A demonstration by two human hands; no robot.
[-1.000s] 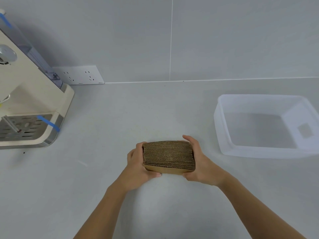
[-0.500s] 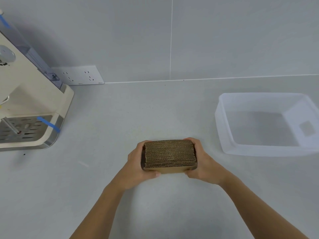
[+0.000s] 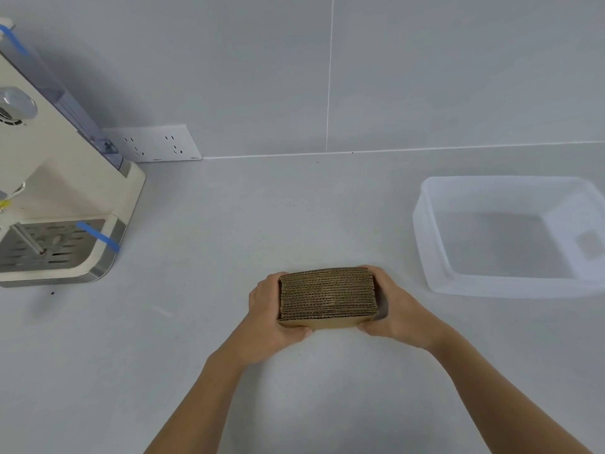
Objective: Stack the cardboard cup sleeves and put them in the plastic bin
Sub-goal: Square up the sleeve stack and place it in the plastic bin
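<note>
A stack of brown cardboard cup sleeves (image 3: 327,296) stands on edge on the grey counter, its corrugated edges facing up. My left hand (image 3: 266,309) grips its left end and my right hand (image 3: 396,309) grips its right end, pressing the stack together. The translucent plastic bin (image 3: 425,231) sits to the right and slightly farther back, with nothing inside it. A gap of bare counter separates the bin from my right hand.
A cream coffee machine (image 3: 62,198) with a metal drip tray and blue tape strips stands at the left. A white wall socket plate (image 3: 157,144) sits behind it at the foot of the grey tiled wall.
The stack has been squared up between my hands: its slanted right end now lines up. Both hands stay in the same place on the counter.
</note>
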